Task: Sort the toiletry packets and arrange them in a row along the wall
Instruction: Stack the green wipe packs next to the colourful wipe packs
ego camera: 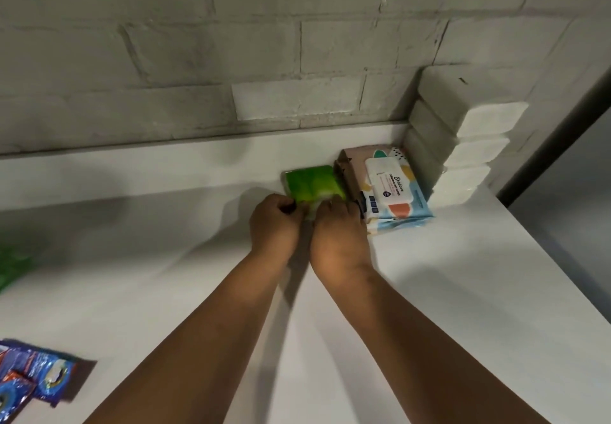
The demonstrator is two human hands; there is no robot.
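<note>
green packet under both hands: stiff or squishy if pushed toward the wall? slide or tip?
The green packet looks like a soft film pack, so it probably dents rather than stays rigid where the left hand and right hand grip it. It lies flat and low, so tipping seems unlikely. Its glossy wrap on the smooth white counter should slide easily.

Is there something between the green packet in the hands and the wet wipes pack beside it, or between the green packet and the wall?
Nothing visible. The green packet, held by the left hand and right hand, lies right beside the wet wipes pack; only bare white counter lies between it and the wall.
</note>
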